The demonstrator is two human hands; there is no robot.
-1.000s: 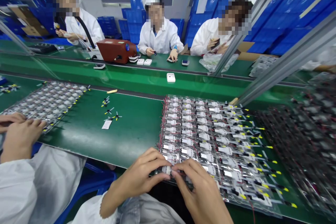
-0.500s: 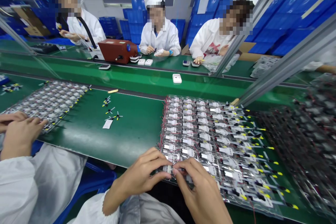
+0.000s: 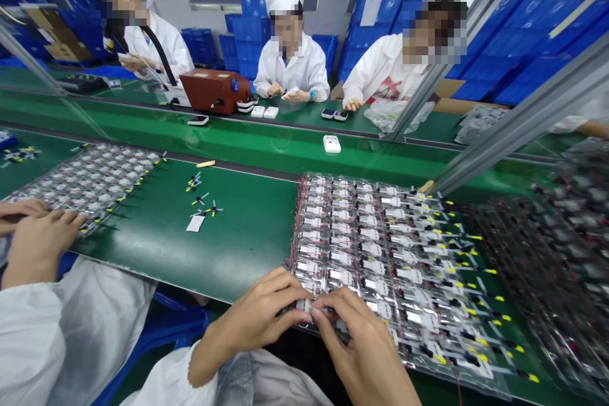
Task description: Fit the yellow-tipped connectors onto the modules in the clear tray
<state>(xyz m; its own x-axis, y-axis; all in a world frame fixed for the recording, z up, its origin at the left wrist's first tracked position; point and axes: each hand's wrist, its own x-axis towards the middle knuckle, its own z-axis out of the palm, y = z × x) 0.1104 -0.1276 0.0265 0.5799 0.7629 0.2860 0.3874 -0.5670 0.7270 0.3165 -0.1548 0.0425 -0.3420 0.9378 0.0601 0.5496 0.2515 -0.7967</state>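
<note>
The left hand (image 3: 259,317) and right hand (image 3: 361,346) pinch close together on a small foil battery pack (image 3: 307,306) at the near edge of the rows of packs (image 3: 380,254) on the green belt (image 3: 238,235), a light, slick-looking, fragile thing best held by its body, not its thin red wires (image 3: 290,260).
</note>
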